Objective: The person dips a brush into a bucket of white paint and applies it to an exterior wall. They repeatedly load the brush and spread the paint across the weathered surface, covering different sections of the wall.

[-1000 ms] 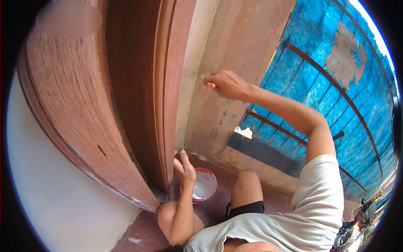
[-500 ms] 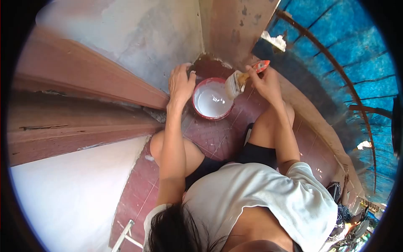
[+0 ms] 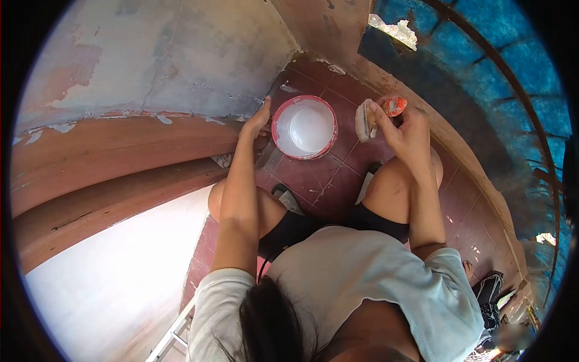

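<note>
A red-rimmed bucket [image 3: 304, 127] with white paint in it stands on the red tiled floor between my hands. My right hand [image 3: 405, 134] grips a paintbrush [image 3: 364, 120] with an orange-red handle; its pale, paint-covered bristles point left, to the right of the bucket and apart from it. My left hand [image 3: 258, 121] is just left of the bucket, near the wooden frame, with its fingers stretched out and nothing seen in it.
A patchy grey wall [image 3: 169, 57] and a brown wooden frame [image 3: 120, 148] lie to the left, above a white wall [image 3: 120, 259]. Blue sheeting [image 3: 512, 36] curves along the right. A white metal frame [image 3: 172, 335] stands at the lower left.
The brush in my right hand has moved right, away from the bucket's rim. My left hand has turned and lowered beside the bucket. The view has shifted, showing more of both feet.
</note>
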`<state>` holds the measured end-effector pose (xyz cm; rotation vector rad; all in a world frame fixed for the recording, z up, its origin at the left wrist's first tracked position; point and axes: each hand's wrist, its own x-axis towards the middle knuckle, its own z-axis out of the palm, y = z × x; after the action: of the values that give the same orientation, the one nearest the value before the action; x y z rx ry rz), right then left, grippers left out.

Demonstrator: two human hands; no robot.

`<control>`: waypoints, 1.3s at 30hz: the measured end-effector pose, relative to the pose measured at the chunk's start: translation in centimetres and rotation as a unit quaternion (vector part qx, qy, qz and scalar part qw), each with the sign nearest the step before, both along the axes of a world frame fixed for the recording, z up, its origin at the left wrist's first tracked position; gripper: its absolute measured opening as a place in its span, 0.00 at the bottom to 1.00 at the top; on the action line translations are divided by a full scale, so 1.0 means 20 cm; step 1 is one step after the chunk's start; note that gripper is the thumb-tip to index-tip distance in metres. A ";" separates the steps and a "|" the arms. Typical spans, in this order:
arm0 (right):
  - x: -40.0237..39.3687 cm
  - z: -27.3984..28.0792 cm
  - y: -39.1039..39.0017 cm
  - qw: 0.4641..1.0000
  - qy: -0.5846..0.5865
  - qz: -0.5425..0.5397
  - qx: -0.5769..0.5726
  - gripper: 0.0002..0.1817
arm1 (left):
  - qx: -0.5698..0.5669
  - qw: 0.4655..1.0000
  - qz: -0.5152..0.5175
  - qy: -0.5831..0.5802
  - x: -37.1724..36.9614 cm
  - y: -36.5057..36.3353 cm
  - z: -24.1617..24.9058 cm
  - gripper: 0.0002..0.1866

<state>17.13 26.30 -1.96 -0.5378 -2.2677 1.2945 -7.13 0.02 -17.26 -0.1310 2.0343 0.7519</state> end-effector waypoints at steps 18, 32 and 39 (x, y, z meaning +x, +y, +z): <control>-0.04 0.03 -0.06 0.995 0.014 0.096 -0.019 0.07 | 0.311 0.824 0.467 -0.077 0.82 -0.12 0.34 0.28; -0.02 0.07 -0.06 0.994 -0.066 -0.072 0.043 0.09 | 0.463 0.777 0.369 -0.214 0.64 0.14 0.52 0.36; -0.10 0.07 -0.11 0.979 -0.122 -0.134 -0.097 0.09 | 0.447 0.770 0.371 -0.265 0.61 0.13 0.57 0.50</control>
<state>15.19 24.17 -0.64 -1.0855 -2.1707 1.3779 5.06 2.55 -5.89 -0.5381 0.8704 1.8592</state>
